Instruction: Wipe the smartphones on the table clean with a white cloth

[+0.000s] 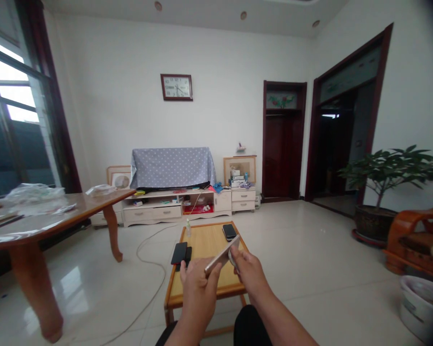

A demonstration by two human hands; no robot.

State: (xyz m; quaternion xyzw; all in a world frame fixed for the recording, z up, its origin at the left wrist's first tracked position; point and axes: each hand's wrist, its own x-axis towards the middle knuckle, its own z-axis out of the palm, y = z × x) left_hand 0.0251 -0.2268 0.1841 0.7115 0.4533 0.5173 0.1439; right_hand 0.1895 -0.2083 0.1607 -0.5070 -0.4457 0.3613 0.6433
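My left hand (199, 284) grips a smartphone (220, 256) by its near end, and the phone is tilted with its thin, pale gold edge towards me. At the far end of the phone, my right hand (250, 270) is closed, with a small whitish thing (232, 257) between its fingers and the phone. What that thing is, I cannot make out. Both hands are above a low wooden table (205, 234). Beyond the right hand a dark phone (229, 232) lies on the tabletop. Left of the left hand lies another dark phone (179, 253), overlapping a further black item (188, 254).
A small clear bottle (188, 228) stands at the table's far left corner. A cable (162, 269) runs over the floor on the left, near a large wooden table (75, 211). On the right are a white bucket (416, 307), a potted plant (377, 218) and a wooden armchair (400, 230).
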